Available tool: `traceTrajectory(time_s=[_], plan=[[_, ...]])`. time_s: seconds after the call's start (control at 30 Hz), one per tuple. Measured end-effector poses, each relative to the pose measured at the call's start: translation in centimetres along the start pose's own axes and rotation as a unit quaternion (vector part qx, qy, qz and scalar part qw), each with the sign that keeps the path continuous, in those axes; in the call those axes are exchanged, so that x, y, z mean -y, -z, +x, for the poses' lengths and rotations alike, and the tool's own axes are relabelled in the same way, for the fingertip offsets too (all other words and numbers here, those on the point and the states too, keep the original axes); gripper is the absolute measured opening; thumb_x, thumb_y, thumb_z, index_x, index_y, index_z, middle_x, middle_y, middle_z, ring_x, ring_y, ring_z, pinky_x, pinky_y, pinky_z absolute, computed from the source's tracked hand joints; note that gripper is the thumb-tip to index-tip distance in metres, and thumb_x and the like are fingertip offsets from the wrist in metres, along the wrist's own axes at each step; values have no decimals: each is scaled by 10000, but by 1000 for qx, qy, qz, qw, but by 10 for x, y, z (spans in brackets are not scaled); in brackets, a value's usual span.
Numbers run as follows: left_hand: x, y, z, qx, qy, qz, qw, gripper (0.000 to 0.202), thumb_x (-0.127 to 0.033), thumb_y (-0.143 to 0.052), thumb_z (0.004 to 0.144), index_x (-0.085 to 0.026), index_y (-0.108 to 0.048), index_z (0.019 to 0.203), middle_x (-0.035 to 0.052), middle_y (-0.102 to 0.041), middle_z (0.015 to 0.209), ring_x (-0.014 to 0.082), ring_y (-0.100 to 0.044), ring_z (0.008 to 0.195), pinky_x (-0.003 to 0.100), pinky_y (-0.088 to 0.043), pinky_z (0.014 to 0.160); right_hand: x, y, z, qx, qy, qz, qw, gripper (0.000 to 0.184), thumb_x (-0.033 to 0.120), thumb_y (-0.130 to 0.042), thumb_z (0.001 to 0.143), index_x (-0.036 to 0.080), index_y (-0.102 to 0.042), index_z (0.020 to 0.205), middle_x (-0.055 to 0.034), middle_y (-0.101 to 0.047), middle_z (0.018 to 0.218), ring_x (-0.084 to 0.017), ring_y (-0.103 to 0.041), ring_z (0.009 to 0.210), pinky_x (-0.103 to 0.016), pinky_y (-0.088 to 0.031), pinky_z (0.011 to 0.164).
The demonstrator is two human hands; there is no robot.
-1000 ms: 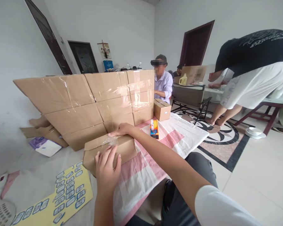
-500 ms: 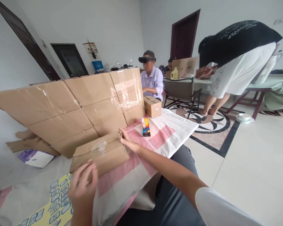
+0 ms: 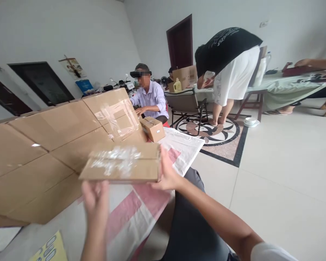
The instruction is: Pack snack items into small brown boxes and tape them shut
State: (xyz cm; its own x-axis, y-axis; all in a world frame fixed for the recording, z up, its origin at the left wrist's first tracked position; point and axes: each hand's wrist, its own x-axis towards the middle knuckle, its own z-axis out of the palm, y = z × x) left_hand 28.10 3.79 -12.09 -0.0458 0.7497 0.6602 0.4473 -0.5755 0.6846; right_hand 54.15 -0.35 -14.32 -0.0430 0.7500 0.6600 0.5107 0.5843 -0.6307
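I hold a taped cardboard box (image 3: pixel 122 163) in the air in front of me, its top sealed with crinkled clear tape. My right hand (image 3: pixel 167 174) presses flat against the box's right end. My left hand (image 3: pixel 93 194) is under its left front edge, motion-blurred, fingers hidden behind the box. Below lies a white and pink woven sack (image 3: pixel 141 214) spread over the surface. Behind the box stands a stacked wall of taped cardboard boxes (image 3: pixel 51 145).
A small cardboard box (image 3: pixel 153 128) sits at the sack's far end before a seated person (image 3: pixel 149 98). Another person (image 3: pixel 228 65) bends over a table. A folding chair (image 3: pixel 186 107), a white bowl (image 3: pixel 251 121) and a yellow sticker sheet (image 3: pixel 47 250) are around.
The box has been lifted off the sack into the air. My left hand went from its top to underneath, my right hand to its end. The camera turned to the right.
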Motion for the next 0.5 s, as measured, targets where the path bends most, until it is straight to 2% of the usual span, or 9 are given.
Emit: traceTrajectory(time_s=[0.07, 0.13, 0.17, 0.2, 0.23, 0.27, 0.33, 0.4, 0.5], plan=[[-22, -69, 11, 48, -25, -54, 997, 751, -449, -563, 977, -255, -206, 1609, 201, -525, 1502, 295, -553, 1387, 437, -535, 1089, -19, 53, -11, -89, -18, -81, 993, 1491, 575, -824, 630, 103, 200, 1606, -257, -108, 1658, -433, -88, 1567, -588, -120, 1280], [-40, -137, 5, 92, -36, -49, 994, 793, -408, -513, 1009, -210, -75, 1640, 241, -343, 1633, 305, -415, 1501, 454, -469, 1159, -41, 95, -24, -168, -67, -153, 971, 1462, 603, -796, 657, 105, 205, 1598, -266, -108, 1647, -431, -105, 1559, -603, -157, 1266], [-46, -167, -4, 138, -42, -15, 989, 762, -395, -469, 1024, -179, -74, 1639, 254, -289, 1657, 313, -347, 1538, 475, -430, 1190, -52, 110, -31, -196, -98, -179, 959, 1451, 607, -795, 659, 110, 189, 1603, -269, -122, 1635, -432, -113, 1553, -611, -187, 1254], [-49, -193, -15, 210, -58, 28, 976, 710, -377, -420, 1039, -147, -109, 1634, 261, -265, 1667, 318, -294, 1561, 505, -383, 1219, -64, 121, -38, -214, -131, -197, 948, 1441, 602, -798, 659, 114, 170, 1609, -273, -146, 1617, -432, -127, 1546, -614, -221, 1241], [-49, -212, -28, 297, -90, 61, 949, 666, -364, -402, 1042, -133, -173, 1623, 256, -284, 1663, 321, -283, 1565, 530, -350, 1235, -76, 128, -44, -223, -162, -207, 939, 1430, 587, -801, 657, 112, 149, 1615, -276, -176, 1593, -431, -150, 1536, -615, -252, 1227], [-48, -227, -40, 357, -115, 71, 924, 635, -363, -462, 1020, -146, -291, 1592, 236, -360, 1636, 332, -323, 1547, 560, -327, 1241, -88, 132, -49, -228, -190, -212, 931, 1415, 568, -802, 658, 105, 129, 1618, -279, -205, 1569, -431, -180, 1523, -612, -280, 1212], [-41, -241, -60, 436, -151, 78, 884, 592, -369, -573, 965, -169, -458, 1509, 207, -459, 1586, 367, -398, 1503, 645, -267, 1241, -110, 133, -53, -228, -229, -219, 921, 1384, 535, -791, 667, 84, 105, 1620, -289, -233, 1540, -430, -227, 1502, -607, -309, 1194], [-33, -241, -70, 468, -167, 75, 864, 575, -372, -623, 930, -181, -524, 1464, 183, -471, 1584, 382, -414, 1490, 696, -223, 1234, -128, 127, -48, -220, -246, -235, 914, 1363, 529, -774, 682, 60, 100, 1617, -305, -222, 1546, -436, -234, 1499, -608, -304, 1192], [-27, -234, -71, 496, -178, 85, 846, 587, -373, -592, 941, -182, -503, 1489, 140, -414, 1630, 353, -355, 1528, 676, -228, 1247, -150, 111, -22, -178, -243, -250, 920, 1374, 563, -761, 698, 32, 118, 1610, -327, -194, 1567, -436, -225, 1508, -588, -307, 1192]])
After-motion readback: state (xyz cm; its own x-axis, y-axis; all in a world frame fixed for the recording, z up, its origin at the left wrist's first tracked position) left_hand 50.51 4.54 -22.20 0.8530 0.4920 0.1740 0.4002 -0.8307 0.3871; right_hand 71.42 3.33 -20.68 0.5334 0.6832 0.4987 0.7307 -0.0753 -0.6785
